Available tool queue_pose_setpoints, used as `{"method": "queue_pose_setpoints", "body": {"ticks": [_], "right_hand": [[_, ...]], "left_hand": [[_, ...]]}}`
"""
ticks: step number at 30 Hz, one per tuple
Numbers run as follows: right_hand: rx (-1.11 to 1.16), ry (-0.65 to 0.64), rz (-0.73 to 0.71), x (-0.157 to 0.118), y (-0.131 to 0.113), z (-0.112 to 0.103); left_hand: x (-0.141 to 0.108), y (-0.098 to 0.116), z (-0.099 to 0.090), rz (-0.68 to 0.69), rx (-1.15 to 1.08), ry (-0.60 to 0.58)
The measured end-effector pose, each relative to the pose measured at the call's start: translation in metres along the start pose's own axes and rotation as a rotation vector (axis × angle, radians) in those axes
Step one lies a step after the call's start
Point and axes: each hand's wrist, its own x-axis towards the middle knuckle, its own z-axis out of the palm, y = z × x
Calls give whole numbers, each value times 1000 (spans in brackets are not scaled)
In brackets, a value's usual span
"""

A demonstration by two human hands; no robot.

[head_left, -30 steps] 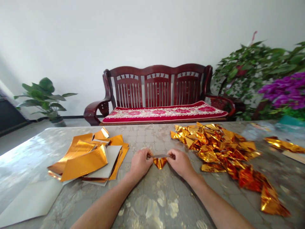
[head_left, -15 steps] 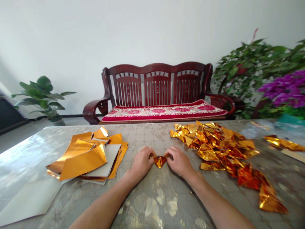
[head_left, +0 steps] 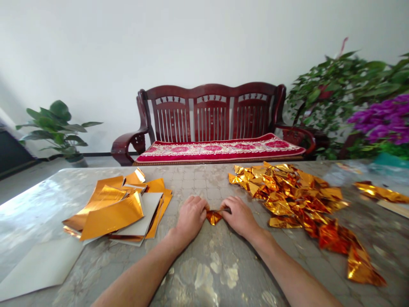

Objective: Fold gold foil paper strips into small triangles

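A small folded piece of gold foil paper (head_left: 214,217) is held between both hands just above the patterned table (head_left: 204,251). My left hand (head_left: 192,215) is closed, its fingertips pinching the piece's left end. At the right end, my right hand (head_left: 239,215) pinches it with bent fingers. The piece's lower part narrows to a shiny point facing me. To the left lies a loose stack of flat gold foil sheets (head_left: 111,215), some with grey-white backs. A heap of folded gold foil pieces (head_left: 287,192) spreads on the right.
A pale sheet (head_left: 41,266) lies at the table's left. Clear plastic (head_left: 348,172) and a gold strip (head_left: 381,192) are at the far right. Beyond the table stand a wooden bench (head_left: 211,115) with a red patterned cover, a potted plant (head_left: 60,128) and purple flowers (head_left: 383,119).
Both hands have shifted their fingers slightly at the small foil piece. Its upper edge now looks flatter and darker. The stack and the heap lie as before.
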Motion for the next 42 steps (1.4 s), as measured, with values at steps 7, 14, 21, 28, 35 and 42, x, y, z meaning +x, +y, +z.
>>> {"method": "queue_pose_setpoints", "body": {"ticks": [7, 14, 21, 28, 35, 42], "right_hand": [[11, 8, -95, -2, -1, 1], [-31, 23, -167, -4, 2, 1], [-81, 31, -269, -7, 2, -1], [-175, -10, -339, -9, 1, -6], [-157, -55, -354, -13, 0, -12], [-111, -83, -269, -14, -2, -15]], "left_hand": [[0, -5, 3, 58, 7, -5], [-3, -2, 2, 127, -3, -1], [-4, -1, 4, 185, 166, -35], [-12, 4, -2, 215, 241, -112], [-18, 17, -10, 204, 310, -207], [-23, 26, -13, 190, 319, -226]]}}
